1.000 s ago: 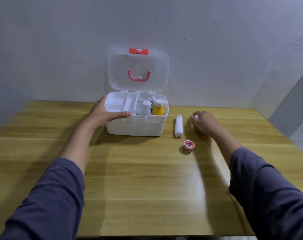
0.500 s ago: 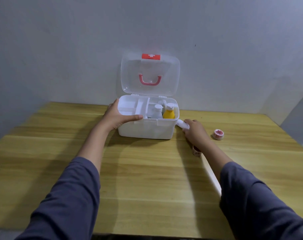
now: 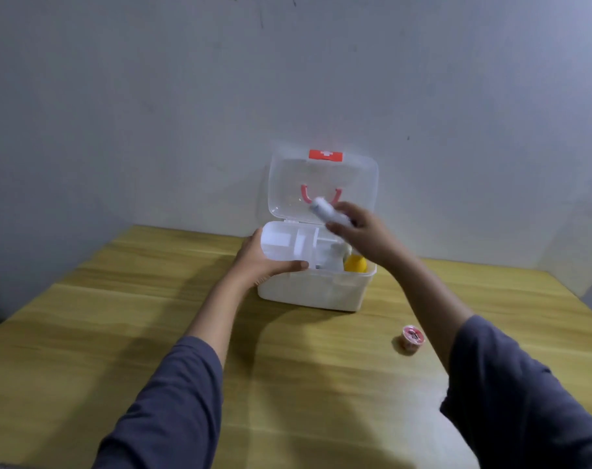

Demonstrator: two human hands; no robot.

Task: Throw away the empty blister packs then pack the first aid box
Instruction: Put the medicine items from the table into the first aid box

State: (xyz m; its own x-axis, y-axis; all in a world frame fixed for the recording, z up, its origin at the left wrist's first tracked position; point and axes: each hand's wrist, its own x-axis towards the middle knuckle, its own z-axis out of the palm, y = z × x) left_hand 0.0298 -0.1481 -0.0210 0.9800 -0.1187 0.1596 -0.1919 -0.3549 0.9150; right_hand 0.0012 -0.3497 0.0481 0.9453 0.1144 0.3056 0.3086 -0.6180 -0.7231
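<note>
A white first aid box [image 3: 310,292] stands on the wooden table against the wall, its clear lid [image 3: 288,184] raised with a red handle and red clasp. Inside I see white dividers, a white bottle and a yellow bottle [image 3: 355,264]. My left hand [image 3: 260,262] grips the box's left front rim. My right hand [image 3: 362,235] hovers over the open box, closed around a white tube [image 3: 323,209] that points up and left. A small round red-topped roll [image 3: 412,338] lies on the table to the right of the box. No blister packs are in sight.
The wooden table [image 3: 118,316] stretches to a grey wall [image 3: 152,113] behind the box. Its right edge runs down past the roll. Dark sleeves cover both forearms in the foreground.
My right hand picked the white tube off the table beside the box and lifted it over the open box. The left hand kept its hold on the box rim. The camera view shifted.
</note>
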